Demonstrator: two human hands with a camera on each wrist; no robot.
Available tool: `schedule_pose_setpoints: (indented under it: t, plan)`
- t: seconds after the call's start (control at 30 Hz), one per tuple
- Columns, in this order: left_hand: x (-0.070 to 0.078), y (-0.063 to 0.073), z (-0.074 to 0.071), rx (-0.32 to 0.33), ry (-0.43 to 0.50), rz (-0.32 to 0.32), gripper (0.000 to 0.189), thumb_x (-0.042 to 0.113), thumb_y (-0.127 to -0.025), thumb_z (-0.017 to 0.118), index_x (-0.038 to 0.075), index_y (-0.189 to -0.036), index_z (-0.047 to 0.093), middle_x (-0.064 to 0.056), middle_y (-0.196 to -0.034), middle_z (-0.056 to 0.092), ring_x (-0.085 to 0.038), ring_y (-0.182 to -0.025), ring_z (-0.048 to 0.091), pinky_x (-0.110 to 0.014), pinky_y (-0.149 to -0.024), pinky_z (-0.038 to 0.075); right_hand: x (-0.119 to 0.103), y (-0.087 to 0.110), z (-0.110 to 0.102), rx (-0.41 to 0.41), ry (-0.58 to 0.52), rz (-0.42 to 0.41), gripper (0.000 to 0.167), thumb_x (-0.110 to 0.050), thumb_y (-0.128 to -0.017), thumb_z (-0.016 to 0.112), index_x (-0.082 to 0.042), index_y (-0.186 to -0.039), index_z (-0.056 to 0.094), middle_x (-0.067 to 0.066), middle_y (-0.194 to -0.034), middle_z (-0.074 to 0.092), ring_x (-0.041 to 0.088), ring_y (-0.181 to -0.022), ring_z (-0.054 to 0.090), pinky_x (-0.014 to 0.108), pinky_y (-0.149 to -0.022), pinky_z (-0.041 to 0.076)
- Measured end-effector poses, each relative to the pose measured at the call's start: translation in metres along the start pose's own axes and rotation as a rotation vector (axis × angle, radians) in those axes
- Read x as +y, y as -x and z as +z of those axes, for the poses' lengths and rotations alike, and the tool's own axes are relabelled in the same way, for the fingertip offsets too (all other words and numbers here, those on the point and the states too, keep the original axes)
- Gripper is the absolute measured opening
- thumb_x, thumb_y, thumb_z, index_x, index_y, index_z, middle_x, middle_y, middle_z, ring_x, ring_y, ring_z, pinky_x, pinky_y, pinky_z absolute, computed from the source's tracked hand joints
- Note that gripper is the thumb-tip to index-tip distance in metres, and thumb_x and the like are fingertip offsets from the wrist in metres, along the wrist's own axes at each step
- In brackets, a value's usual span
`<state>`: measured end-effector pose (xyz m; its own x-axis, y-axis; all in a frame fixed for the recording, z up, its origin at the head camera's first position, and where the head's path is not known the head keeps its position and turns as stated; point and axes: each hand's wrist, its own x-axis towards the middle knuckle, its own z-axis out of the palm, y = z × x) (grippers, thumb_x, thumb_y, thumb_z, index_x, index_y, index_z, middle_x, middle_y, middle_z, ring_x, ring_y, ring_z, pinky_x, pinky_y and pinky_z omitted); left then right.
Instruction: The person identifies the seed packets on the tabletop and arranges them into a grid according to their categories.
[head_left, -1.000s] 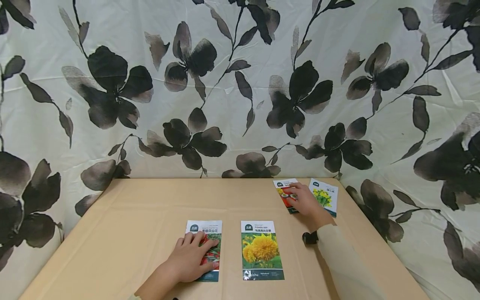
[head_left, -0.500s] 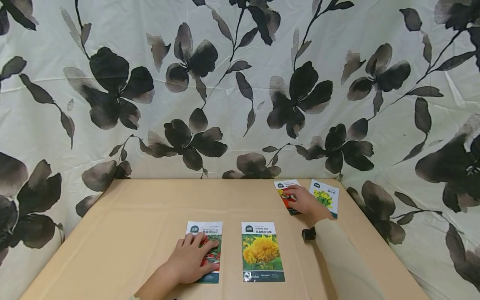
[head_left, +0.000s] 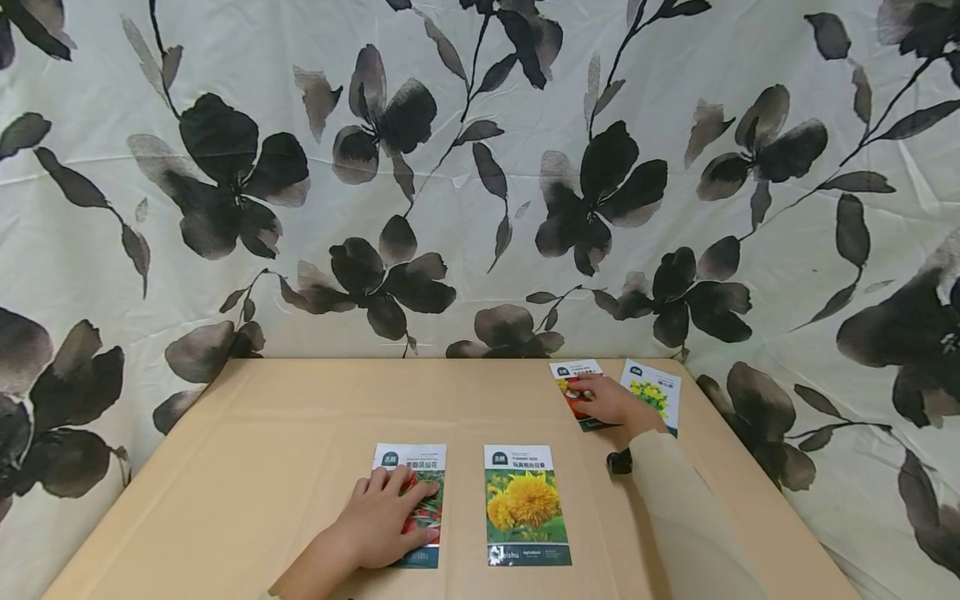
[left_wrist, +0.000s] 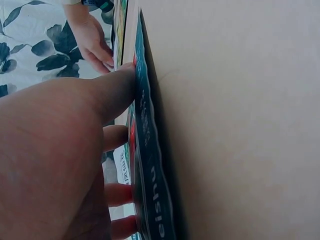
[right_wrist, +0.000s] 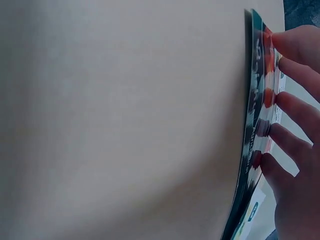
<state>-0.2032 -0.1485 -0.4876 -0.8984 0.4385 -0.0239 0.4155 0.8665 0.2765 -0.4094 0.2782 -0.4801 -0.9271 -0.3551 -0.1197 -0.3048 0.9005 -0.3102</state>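
Observation:
My left hand (head_left: pixel 384 518) rests on a seed packet (head_left: pixel 422 557) with red flowers, at the front of the table, its fingers spread across the picture. In the left wrist view the thumb and fingertips touch the front of this packet (left_wrist: pixel 147 145), beside its dark green bottom band. At the back right, my right hand (head_left: pixel 621 406) lies on a second seed packet (head_left: pixel 576 367) with a red picture, partly hidden under the fingers. The right wrist view has the fingertips pressing on that packet's glossy face (right_wrist: pixel 256 105), fingers extended and apart.
A seed packet (head_left: pixel 527 504) with a large yellow flower lies flat at the front, right of the left hand. Another, with small yellow flowers (head_left: pixel 651 387), lies by the back right corner, partly behind the right wrist. A floral cloth (head_left: pixel 480 208) hangs behind the table (head_left: pixel 300 417).

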Motion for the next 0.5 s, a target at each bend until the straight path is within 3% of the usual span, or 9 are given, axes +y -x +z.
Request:
schedule_pose_setpoints:
  t: [0.3,0.5]
  plan:
    - [0.0046,0.0009,-0.0038,-0.028,-0.001,-0.024,0.065,0.067,-0.088,0.066,0.032,-0.142,0.060,-0.010,-0.140,0.050,-0.029,-0.113,0.042,-0.055,-0.090,0.037,0.0003,0.0029,-0.0041,-0.020,0.016,-0.070,0.052,-0.028,-0.101,0.064,-0.009,-0.149,0.054,0.026,-0.158,0.041,0.051,-0.146,0.036,0.063,-0.116,0.033]
    - [0.0045,0.0013,-0.0045,-0.031,-0.003,-0.029,0.065,0.067,-0.088,0.066,0.033,-0.143,0.060,-0.010,-0.141,0.050,-0.030,-0.114,0.042,-0.055,-0.090,0.037,-0.0002,0.0042,-0.0036,-0.045,0.035,-0.041,0.055,-0.031,-0.102,0.063,-0.013,-0.153,0.050,0.025,-0.160,0.037,0.052,-0.147,0.033,0.065,-0.116,0.031]
